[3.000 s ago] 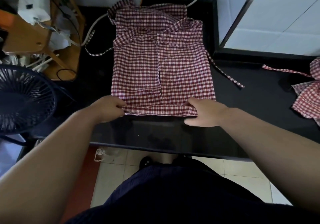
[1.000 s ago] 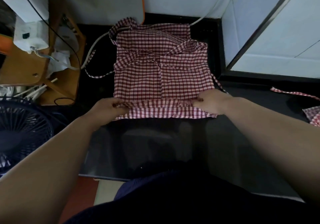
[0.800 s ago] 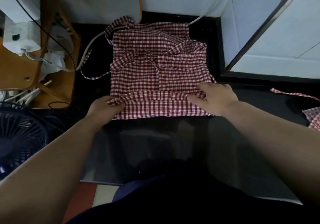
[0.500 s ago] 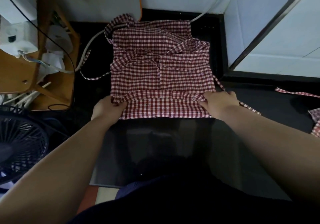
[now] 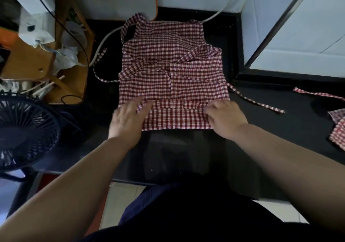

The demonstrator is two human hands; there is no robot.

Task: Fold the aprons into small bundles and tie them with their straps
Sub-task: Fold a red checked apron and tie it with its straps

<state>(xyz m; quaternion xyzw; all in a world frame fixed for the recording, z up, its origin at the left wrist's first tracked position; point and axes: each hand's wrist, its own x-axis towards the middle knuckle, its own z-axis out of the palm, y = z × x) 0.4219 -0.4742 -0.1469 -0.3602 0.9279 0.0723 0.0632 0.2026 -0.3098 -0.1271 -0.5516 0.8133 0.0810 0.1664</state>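
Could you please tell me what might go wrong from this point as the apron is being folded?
The left hand only lies flat on the folded band of the apron, while the right hand pinches it, so the roll may skew. The right strap trails loose across the counter, and the left strap lies beside a white cable; either could snag.
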